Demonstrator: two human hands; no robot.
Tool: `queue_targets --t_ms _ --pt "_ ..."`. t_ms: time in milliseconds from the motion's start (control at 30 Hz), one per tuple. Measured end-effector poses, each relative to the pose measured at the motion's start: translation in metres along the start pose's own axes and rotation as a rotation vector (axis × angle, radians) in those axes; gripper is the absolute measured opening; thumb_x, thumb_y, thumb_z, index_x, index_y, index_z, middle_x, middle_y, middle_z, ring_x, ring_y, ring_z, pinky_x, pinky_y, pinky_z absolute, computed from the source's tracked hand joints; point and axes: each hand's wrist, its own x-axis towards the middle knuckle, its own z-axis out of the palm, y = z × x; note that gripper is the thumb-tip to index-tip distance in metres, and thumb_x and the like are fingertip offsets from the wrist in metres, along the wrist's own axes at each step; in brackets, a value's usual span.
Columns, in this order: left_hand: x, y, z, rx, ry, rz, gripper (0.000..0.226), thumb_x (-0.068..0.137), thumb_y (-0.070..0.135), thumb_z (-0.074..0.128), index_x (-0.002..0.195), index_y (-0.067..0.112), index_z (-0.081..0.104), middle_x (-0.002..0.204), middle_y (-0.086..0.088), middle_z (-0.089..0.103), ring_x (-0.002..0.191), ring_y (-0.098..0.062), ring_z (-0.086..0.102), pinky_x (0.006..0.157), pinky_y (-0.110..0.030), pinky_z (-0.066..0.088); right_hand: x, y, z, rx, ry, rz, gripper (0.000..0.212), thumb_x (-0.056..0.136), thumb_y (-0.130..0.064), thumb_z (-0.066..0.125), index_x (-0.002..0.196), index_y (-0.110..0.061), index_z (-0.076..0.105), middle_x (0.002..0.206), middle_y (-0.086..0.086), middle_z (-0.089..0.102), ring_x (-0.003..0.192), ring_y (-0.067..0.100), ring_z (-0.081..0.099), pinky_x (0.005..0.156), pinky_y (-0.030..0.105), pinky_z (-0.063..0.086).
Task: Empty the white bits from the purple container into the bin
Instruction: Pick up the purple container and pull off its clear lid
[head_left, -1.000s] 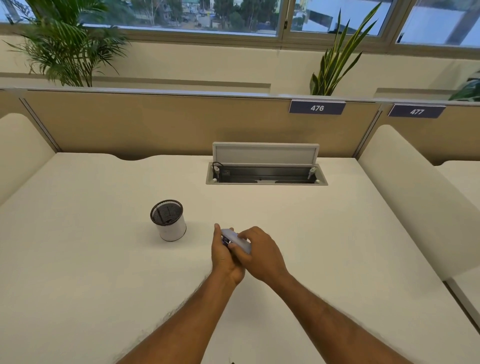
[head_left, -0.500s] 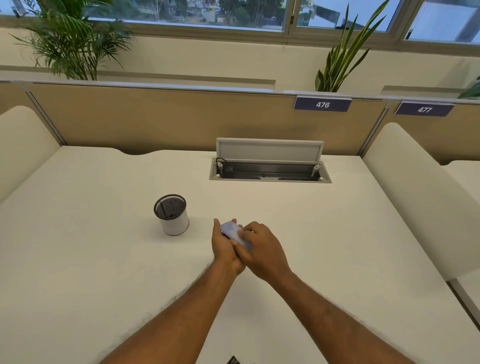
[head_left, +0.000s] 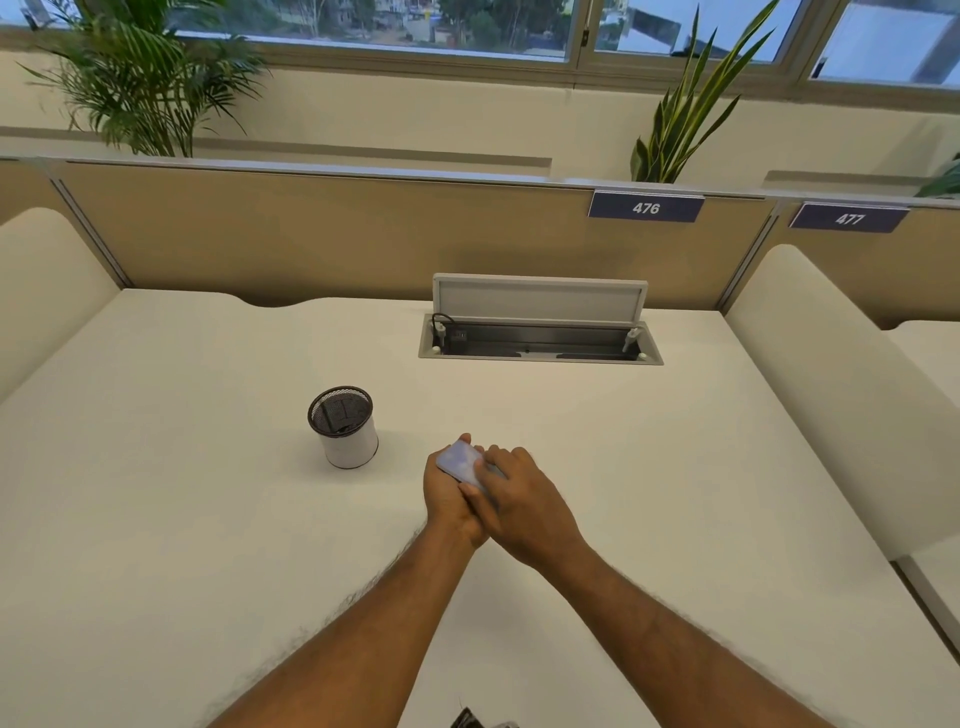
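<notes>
At the frame's centre, the container (head_left: 460, 458) is clasped in the closed grip of both the left hand (head_left: 448, 496) and right hand (head_left: 524, 501). The bin (head_left: 345, 426) is seen standing upright on the surface (head_left: 182, 519), left of the hands and apart from them.

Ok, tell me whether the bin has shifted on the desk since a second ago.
No. The bin keeps its place, left of and nearer than the cable hatch; only the camera tilted.
</notes>
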Motion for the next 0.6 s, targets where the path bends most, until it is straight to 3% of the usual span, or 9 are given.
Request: queue_targets --t_ms 100,200,300,400,500,600 --pt "-0.001 0.001 -0.001 0.048 0.005 0.006 0.024 0.093 0.029 0.040 0.072 0.018 0.044 0.058 -0.001 0.046 0.053 -0.013 0.047 0.054 -0.021 0.042 0.001 -0.002 -0.001 0.000 0.006 -0.004 0.038 0.098 -0.037 0.036 0.101 -0.006 0.058 0.095 0.006 0.061 0.077 0.020 0.047 0.054 0.034 0.048" --pt "0.000 0.003 -0.001 0.102 0.129 0.015 0.020 0.083 0.033 0.049 0.086 0.014 0.055 0.072 -0.005 0.059 0.068 -0.019 0.058 0.065 -0.033 0.047 0.001 -0.003 -0.001 0.000 0.004 -0.010 0.038 0.098 -0.037 0.035 0.101 -0.006 0.058 0.097 0.007 0.061 0.077 0.021 0.048 0.053 0.035 0.048" --pt "-0.005 0.002 0.000 0.031 0.058 0.005 0.021 0.088 0.029 0.049 0.071 0.017 0.047 0.061 -0.001 0.045 0.054 -0.012 0.047 0.053 -0.023 0.043 0.000 -0.004 -0.001 0.001 0.013 -0.010 0.036 0.098 -0.035 0.037 0.101 -0.006 0.059 0.097 0.007 0.062 0.077 0.021 0.047 0.053 0.035 0.048" --pt "-0.004 0.003 -0.002 0.009 0.052 -0.007 0.025 0.089 0.030 0.047 0.068 0.018 0.044 0.060 0.001 0.041 0.054 -0.011 0.042 0.054 -0.022 0.041 0.000 -0.005 0.000 0.020 0.028 0.003 0.036 0.097 -0.035 0.038 0.100 -0.006 0.059 0.098 0.008 0.062 0.078 0.023 0.048 0.054 0.037 0.049" --pt "-0.006 0.003 -0.002 0.029 0.034 -0.007 0.021 0.087 0.031 0.048 0.072 0.018 0.045 0.063 -0.001 0.042 0.061 -0.013 0.043 0.064 -0.023 0.039 -0.001 -0.007 0.001 0.084 0.038 0.039 0.038 0.094 -0.039 0.040 0.101 -0.007 0.060 0.104 0.009 0.063 0.086 0.024 0.053 0.064 0.035 0.052" --pt "-0.008 0.001 -0.002 -0.021 0.009 -0.031 0.023 0.092 0.036 0.044 0.088 0.016 0.053 0.075 -0.005 0.059 0.076 -0.017 0.057 0.074 -0.026 0.050 0.005 -0.011 -0.001 0.150 0.004 0.103 0.045 0.091 -0.041 0.040 0.120 -0.011 0.055 0.113 0.009 0.061 0.100 0.023 0.054 0.080 0.032 0.050"
